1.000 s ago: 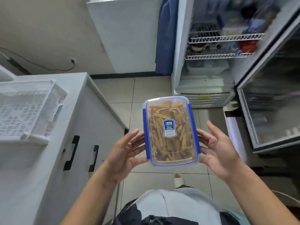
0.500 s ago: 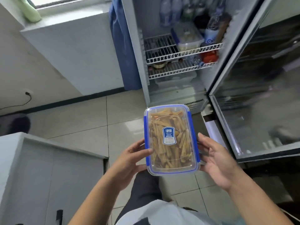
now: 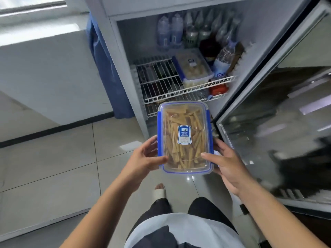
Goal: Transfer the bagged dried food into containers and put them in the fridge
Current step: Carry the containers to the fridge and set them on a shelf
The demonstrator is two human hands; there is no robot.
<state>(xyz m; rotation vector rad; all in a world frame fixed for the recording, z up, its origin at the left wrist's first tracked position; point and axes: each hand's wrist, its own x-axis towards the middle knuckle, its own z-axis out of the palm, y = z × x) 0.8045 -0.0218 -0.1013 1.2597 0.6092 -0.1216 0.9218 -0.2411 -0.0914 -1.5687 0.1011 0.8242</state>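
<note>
Lidded container [image 3: 184,138] gripped between left hand [image 3: 145,158] and right hand [image 3: 227,161], thumbs on lid, near open fridge [image 3: 179,56].

Both forearms reach up from the frame's bottom edge toward its centre; left hand [image 3: 143,158] and right hand [image 3: 227,161] face each other, fingers curled, thumbs pointing inward, gripping.

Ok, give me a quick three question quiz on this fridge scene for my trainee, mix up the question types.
1. True or false: both the left hand and right hand hold the lidded container.
2. The fridge door is: A open, B closed.
3. What already sits on the upper wire shelf besides bottles?

Key: 1 true. 2 A. 3 a second container with a blue-edged lid.
</note>
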